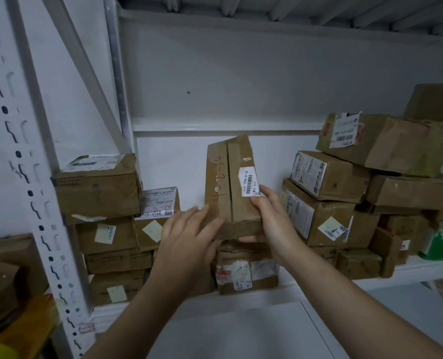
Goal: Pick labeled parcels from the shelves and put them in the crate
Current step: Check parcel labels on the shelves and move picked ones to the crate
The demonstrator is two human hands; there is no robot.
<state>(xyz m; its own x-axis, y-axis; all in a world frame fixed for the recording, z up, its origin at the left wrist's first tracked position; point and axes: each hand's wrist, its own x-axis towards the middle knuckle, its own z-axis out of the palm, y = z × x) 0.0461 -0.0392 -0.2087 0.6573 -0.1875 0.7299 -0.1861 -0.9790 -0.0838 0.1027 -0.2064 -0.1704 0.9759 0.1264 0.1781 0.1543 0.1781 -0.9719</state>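
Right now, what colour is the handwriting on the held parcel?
Red handwriting on the parcel; head view.

On the shelf [409, 270], a tall parcel [230, 182] stands tilted on a smaller parcel [246, 273] mid-shelf, between a left stack [98, 187] beside the upright post [38, 203] and a right stack [344, 203].

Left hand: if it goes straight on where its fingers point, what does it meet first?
The upright red-marked parcel; the left hand seems to touch it now.

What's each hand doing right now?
Left hand: open, flat fingers pressing the tall parcel.
Right hand: gripping the same parcel's lower edge.
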